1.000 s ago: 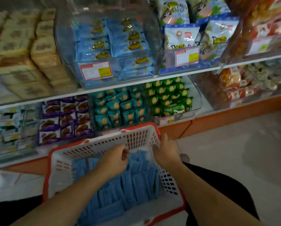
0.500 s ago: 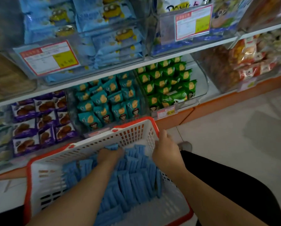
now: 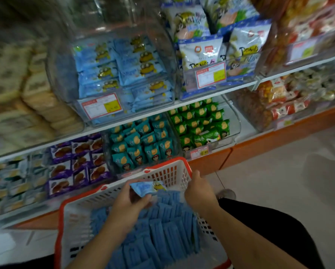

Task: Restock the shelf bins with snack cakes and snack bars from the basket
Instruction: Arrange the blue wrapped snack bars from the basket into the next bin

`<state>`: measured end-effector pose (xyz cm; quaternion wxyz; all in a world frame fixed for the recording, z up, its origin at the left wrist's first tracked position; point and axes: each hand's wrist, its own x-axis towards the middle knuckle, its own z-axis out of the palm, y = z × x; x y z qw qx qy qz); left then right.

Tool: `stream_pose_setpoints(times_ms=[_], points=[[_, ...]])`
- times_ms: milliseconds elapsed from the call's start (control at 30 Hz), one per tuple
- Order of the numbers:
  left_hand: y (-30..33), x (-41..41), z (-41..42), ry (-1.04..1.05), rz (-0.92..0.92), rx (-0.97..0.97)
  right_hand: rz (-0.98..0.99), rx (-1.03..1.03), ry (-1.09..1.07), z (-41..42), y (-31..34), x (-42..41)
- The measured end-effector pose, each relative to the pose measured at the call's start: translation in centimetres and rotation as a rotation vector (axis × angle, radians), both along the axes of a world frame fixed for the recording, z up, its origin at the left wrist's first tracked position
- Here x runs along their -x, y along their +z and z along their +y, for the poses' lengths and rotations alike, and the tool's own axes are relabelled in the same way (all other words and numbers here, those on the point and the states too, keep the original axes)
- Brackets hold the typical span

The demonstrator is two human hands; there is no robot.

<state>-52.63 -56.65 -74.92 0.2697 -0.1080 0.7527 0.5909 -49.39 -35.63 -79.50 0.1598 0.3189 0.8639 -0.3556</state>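
Note:
A white basket with a red rim [image 3: 81,214] sits in front of me, packed with several blue snack packs [image 3: 162,235] standing on edge. My left hand [image 3: 129,200] holds one blue snack cake pack [image 3: 145,188] lifted just above the others. My right hand [image 3: 198,193] grips the basket's right rim near its far corner. Above, on the upper shelf, a clear bin [image 3: 124,74] holds matching blue packs with a yellow cartoon figure.
The lower shelf holds bins of purple packs [image 3: 75,164], teal packs [image 3: 141,142] and green packs [image 3: 199,121]. White bagged snacks [image 3: 217,49] fill the upper right bin. Pale cakes [image 3: 26,90] stack at upper left. Tiled floor [image 3: 279,181] lies to the right.
My left hand has come up out of the basket with a blue pack in it. The view has tilted up toward the upper shelf. My right hand stays on the rim.

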Motion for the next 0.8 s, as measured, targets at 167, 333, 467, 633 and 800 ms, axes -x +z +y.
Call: stream_pose_setpoints(times_ms=[167, 333, 467, 633, 800], points=[[9.1, -1.1, -1.6, -0.156, 0.161, -0.131, 0.058, -0.174, 0.117, -0.6, 3.7, -0.2], [14.1, -1.1, -2.8, -0.151, 0.240, -0.187, 0.514, 0.248, 0.321, -0.8, 14.0, -0.5], [17.1, -0.3, -3.0, -0.176, 0.294, -0.205, 0.607, 0.058, 0.691, -1.5, 20.1, -0.5], [19.7, 2.1, -2.9, -0.246, 0.444, -0.148, 0.751, -0.341, 0.702, -1.8, 24.6, 1.6], [22.3, 7.9, -3.8, -0.230, 1.029, 0.337, 0.802, -0.409, 0.568, -1.5, 28.9, 6.9]])
